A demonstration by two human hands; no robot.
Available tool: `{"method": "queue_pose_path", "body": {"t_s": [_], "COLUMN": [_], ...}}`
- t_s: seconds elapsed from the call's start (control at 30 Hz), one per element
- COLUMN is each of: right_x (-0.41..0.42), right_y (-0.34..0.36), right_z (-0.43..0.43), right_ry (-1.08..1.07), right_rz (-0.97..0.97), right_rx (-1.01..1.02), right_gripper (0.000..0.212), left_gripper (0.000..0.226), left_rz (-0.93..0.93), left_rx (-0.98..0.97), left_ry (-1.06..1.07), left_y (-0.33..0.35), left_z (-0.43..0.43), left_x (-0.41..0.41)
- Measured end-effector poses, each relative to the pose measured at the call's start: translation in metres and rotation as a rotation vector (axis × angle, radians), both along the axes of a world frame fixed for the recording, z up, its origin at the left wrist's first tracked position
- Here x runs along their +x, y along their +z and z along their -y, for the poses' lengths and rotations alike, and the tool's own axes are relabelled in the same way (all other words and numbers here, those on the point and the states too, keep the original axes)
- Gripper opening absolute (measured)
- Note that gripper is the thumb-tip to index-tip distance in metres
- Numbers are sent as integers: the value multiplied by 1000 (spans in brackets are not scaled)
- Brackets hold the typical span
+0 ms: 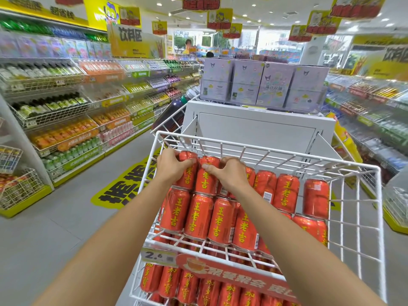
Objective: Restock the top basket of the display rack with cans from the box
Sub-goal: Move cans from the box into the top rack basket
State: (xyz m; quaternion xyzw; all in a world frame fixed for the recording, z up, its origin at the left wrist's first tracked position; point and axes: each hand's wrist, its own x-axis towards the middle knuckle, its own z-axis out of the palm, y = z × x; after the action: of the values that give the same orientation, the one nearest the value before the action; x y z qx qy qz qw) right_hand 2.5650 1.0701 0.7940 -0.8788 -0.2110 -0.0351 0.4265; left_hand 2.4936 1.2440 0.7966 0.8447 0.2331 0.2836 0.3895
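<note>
Head view: both hands curl over stiff, slick, fairly heavy red cans at the back-left of the top basket (362,171), left hand (173,165) clamping one can (187,171) round its body, right hand (229,173) seemingly gripping its neighbour (206,180), the box out of sight.

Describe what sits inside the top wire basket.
The top basket holds red cans lying in rows. Both hands, left hand and right hand, cover the back-left cans.
</note>
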Motion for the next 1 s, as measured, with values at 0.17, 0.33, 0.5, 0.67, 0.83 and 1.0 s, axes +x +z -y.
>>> {"method": "queue_pose_path", "body": {"t_s": [0.17, 0.33, 0.5, 0.67, 0.83, 1.0], "right_x": [3, 2, -16, -68, -142, -235], "right_y": [-3, 2, 12, 30, 53, 57], "right_z": [-3, -3, 3, 30, 76, 124], "right_ry": [-1, -18, -14, 78, 61, -6], "right_rz": [11, -12, 100, 261, 293, 292], "right_rx": [-53, -83, -213, -457, -676, -790], "right_gripper": [61, 58, 56, 52, 57, 62], "left_gripper": [33, 47, 43, 43, 39, 42], "left_rz": [9, -79, -200, -399, -390, -330], "left_rx": [-18, 133, 422, 713, 851, 953], "left_ry": [-15, -8, -87, -322, -466, -590], "left_y": [-4, 10, 23, 44, 57, 50], "left_z": [2, 7, 11, 28, 55, 88], "left_x": [-2, -13, -47, -97, -152, -215]}}
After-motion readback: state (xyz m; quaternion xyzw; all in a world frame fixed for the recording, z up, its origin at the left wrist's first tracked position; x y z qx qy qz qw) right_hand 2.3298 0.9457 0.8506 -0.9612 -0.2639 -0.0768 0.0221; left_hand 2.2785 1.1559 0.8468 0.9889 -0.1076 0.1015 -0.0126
